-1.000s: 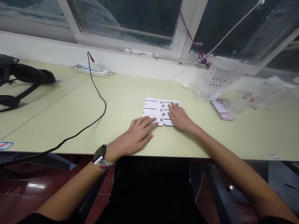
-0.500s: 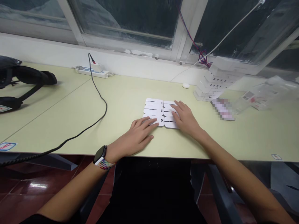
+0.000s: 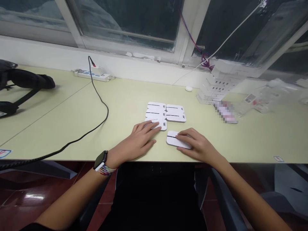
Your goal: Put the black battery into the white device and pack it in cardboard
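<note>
Flat white rounded cards with a black stripe and a W mark lie in two columns on the table. The left column's nearest white card [image 3: 163, 124] sits partly beneath the outstretched fingertips of my left hand [image 3: 138, 141], which is open and flat. Two cards form the right column, the nearer being a striped white card [image 3: 176, 116]. Closer to me, apart from the columns, a single white card [image 3: 171, 138] is pinched by my right hand [image 3: 198, 144], fingers on top and thumb at its near edge. The hand covers that card's right end.
A black cable [image 3: 107, 110] curves across the left side from a power strip [image 3: 92, 75]. Black headgear-like equipment [image 3: 26, 81] stands far left. Stacked white boxes [image 3: 216, 85], a blurred pink item [image 3: 226, 112] and clear plastic packaging [image 3: 262, 93] are at the right. The table's front edge is near my wrists.
My right hand has drawn the nearest card of the right column toward me, separating it from the others. My left hand stays on the left column. The view has shifted slightly.
</note>
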A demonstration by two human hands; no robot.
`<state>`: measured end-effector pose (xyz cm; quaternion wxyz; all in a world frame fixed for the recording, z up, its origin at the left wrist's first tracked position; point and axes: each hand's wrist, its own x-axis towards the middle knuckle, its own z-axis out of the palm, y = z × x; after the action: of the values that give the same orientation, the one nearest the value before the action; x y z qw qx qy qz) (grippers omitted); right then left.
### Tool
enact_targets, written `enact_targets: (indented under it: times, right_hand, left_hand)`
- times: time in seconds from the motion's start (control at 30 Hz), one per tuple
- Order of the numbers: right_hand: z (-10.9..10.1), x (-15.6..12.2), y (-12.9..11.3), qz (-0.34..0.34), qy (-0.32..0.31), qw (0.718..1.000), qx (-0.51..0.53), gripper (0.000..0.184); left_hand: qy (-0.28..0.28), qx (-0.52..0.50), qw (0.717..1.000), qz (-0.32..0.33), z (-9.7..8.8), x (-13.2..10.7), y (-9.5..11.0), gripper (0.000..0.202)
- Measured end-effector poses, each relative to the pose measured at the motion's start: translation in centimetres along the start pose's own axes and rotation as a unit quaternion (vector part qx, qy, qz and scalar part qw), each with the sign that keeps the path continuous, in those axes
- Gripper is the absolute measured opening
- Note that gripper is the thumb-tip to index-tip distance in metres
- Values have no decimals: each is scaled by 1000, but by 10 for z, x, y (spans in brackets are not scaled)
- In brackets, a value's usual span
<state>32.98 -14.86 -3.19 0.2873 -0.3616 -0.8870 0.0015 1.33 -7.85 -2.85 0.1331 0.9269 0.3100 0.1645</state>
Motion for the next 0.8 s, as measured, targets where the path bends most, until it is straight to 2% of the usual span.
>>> enact_targets:
  times: [0.1,0.17,0.23,0.3,0.4,0.47,0.57,0.67,0.8]
  right_hand:
    - [-1,11,8,-58,7,996,-60,25]
    - [0,19,11,-68,34,995,-65,19]
    - [2,28,11,-27,59,998,-20,15]
    - [8,36,7,42,63,996,47,14]
    - [20,48,-4,134,39,981,131,13]
    - [28,54,-10,161,24,976,147,12]
    - [29,56,-13,141,33,981,129,9]
    - [12,50,-10,101,34,985,135,11]
    - [-18,32,-9,37,-67,985,156,22]
  left_hand:
    - [-5,8,1000,0,0,0,0,54]
    - [-3,14,1000,0,-1,0,0,54]
    - [7,12,1000,2,-2,0,1,56]
    - [20,-2,1000,11,-5,0,4,61]
    - [32,-30,998,38,-8,0,9,72]
    - [32,-41,997,59,-9,0,11,77]
    - [22,-46,996,68,-8,0,12,76]
    - [21,-45,997,57,-7,0,12,69]
    - [11,-45,998,47,-9,0,14,62]
